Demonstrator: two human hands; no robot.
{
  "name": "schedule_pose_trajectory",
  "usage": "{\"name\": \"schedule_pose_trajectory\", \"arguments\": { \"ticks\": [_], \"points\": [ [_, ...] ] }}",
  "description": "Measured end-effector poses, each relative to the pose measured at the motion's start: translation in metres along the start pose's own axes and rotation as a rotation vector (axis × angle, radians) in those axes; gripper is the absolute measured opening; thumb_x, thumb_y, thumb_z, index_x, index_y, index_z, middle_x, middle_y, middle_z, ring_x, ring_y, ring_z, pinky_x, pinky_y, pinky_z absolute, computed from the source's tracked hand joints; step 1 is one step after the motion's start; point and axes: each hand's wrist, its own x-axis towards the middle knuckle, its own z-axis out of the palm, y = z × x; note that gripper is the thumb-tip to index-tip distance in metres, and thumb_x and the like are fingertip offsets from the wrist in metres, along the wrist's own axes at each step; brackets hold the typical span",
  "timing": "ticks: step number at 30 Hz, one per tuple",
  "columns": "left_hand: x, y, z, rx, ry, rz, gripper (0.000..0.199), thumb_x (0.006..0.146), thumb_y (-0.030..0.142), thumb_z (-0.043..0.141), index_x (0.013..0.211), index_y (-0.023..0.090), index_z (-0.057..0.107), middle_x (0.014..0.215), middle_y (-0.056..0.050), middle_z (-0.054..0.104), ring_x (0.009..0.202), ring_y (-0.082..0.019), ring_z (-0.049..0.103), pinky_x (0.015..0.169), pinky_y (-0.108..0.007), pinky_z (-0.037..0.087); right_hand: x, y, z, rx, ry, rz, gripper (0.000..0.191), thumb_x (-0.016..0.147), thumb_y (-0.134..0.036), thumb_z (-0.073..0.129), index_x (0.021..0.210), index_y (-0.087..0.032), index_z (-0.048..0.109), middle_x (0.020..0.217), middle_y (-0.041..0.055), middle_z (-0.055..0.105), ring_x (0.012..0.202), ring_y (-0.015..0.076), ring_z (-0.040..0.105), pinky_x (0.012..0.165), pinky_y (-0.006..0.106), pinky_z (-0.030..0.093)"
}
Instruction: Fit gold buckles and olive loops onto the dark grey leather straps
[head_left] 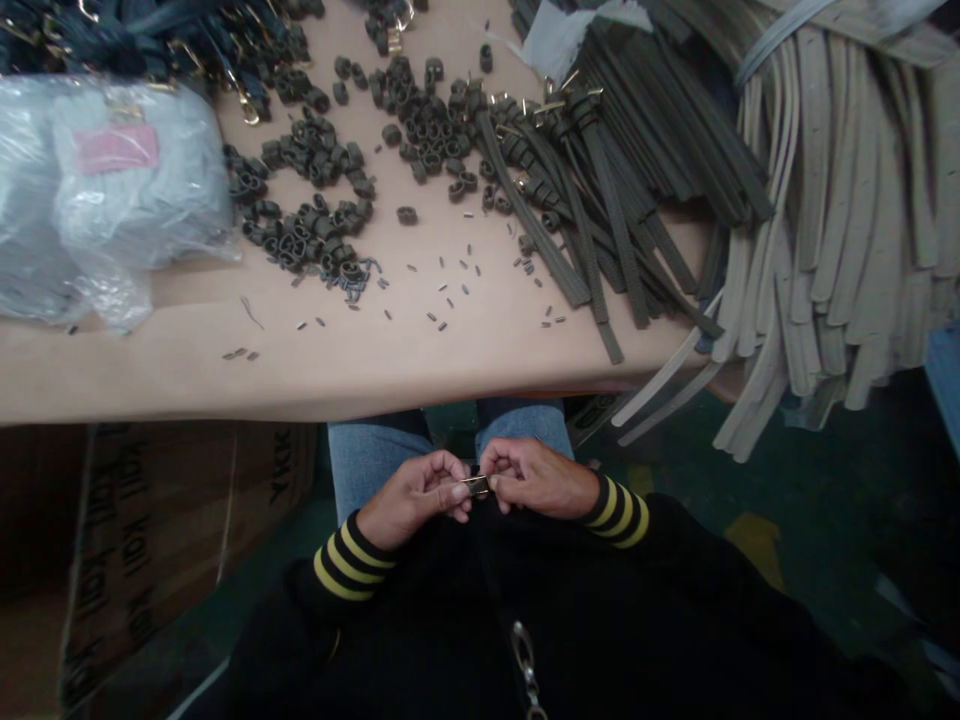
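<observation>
Green-painted floor, peach-covered desk ahead of you. On it: heaps of dark rubbery strap loops, short metal pins scattered loose, olive strap lengths with metal fittings at their ends, and plastic-wrapped packs at left. Beige strap bundles hung over the right end. Cardboard box sat at your left, YKK printed on it.

Your work was off the desk: small metal buckle held at lap height, above your jeans, just below the desk edge. Left grip and right grip were both closed to a tight pinch on it, meeting from either side, fingers curled. Black sleeves with yellow-striped cuffs ran back from both. Exact shape of the part was too small to tell; your fingers hid most of it.

Handling, my read: very light, stiff, smooth metal. Not fragile, but likely to slip from fingertips and drop. Best hold was by its edges, thumb against fingertip, 2 grips opposed, any opening left free.
</observation>
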Motion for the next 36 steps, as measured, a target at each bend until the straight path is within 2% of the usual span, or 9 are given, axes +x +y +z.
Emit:
{"name": "schedule_pose_trajectory", "arguments": {
  "ticks": [6,15,19,22,24,29,33,36],
  "points": [
    [0.001,-0.005,-0.003,-0.103,-0.048,0.016,0.031,0.063,0.033,0.068,0.062,0.012,0.045,0.054,0.002,0.054,0.046,-0.005,0.048,0.043,-0.016,0.038,-0.005,0.002,-0.003,-0.047,-0.020,-0.027,0.008,0.072,-0.008,0.043,0.074,-0.015,0.042,0.057,-0.0032,0.053,0.051,0.0074,0.051,0.051,0.018,0.036],
    [0.002,-0.004,0.000,-0.105,0.010,0.032,0.031,0.062,0.028,0.069,0.060,0.013,0.042,0.057,0.004,0.051,0.051,-0.006,0.048,0.044,-0.016,0.039,-0.003,0.006,-0.003,-0.069,-0.021,-0.087,0.008,0.070,-0.010,0.045,0.070,-0.016,0.041,0.060,-0.0030,0.051,0.054,0.0082,0.051,0.053,0.020,0.037],
    [0.002,-0.003,0.000,-0.065,0.006,0.055,0.030,0.064,0.027,0.068,0.059,0.013,0.043,0.057,0.004,0.050,0.052,-0.006,0.048,0.047,-0.017,0.039,-0.002,0.004,-0.004,-0.153,-0.035,-0.102,0.005,0.071,-0.016,0.049,0.069,-0.015,0.044,0.059,-0.0036,0.048,0.052,0.0070,0.044,0.050,0.019,0.033],
    [0.002,-0.003,-0.001,-0.064,-0.003,0.026,0.030,0.062,0.029,0.069,0.059,0.013,0.043,0.057,0.003,0.051,0.053,-0.007,0.049,0.048,-0.018,0.039,0.000,0.004,-0.003,-0.258,-0.010,-0.121,0.017,0.074,-0.027,0.052,0.065,-0.015,0.045,0.054,-0.0049,0.043,0.049,0.0066,0.037,0.046,0.019,0.028],
    [0.003,-0.003,-0.001,-0.093,-0.027,0.003,0.031,0.061,0.030,0.070,0.060,0.013,0.044,0.056,0.003,0.052,0.051,-0.007,0.048,0.047,-0.018,0.038,0.001,0.005,-0.002,-0.265,-0.026,-0.157,0.020,0.075,-0.029,0.050,0.062,-0.015,0.044,0.053,-0.0050,0.042,0.049,0.0066,0.036,0.046,0.019,0.028],
    [0.002,-0.003,0.001,-0.210,-0.091,-0.041,0.029,0.063,0.029,0.068,0.061,0.012,0.045,0.055,0.003,0.050,0.045,-0.004,0.043,0.041,-0.015,0.032,-0.002,0.005,-0.005,-0.217,-0.082,-0.239,0.017,0.078,-0.026,0.045,0.066,-0.015,0.047,0.060,-0.0011,0.052,0.054,0.0081,0.043,0.053,0.020,0.033],
    [0.001,-0.002,0.001,-0.266,-0.081,-0.061,0.027,0.060,0.026,0.070,0.062,0.012,0.046,0.057,0.004,0.045,0.046,-0.003,0.038,0.039,-0.013,0.030,-0.005,0.003,-0.010,-0.232,-0.099,-0.255,0.018,0.078,-0.024,0.045,0.063,-0.014,0.048,0.070,0.0030,0.058,0.062,0.0101,0.048,0.058,0.022,0.036],
    [0.002,-0.003,0.002,-0.260,-0.068,-0.043,0.028,0.059,0.026,0.070,0.061,0.012,0.046,0.056,0.004,0.043,0.046,-0.003,0.037,0.037,-0.013,0.030,-0.004,0.003,-0.011,-0.260,-0.096,-0.229,0.017,0.077,-0.022,0.046,0.062,-0.015,0.047,0.069,0.0026,0.058,0.062,0.0100,0.047,0.057,0.022,0.035]
  ]
}}
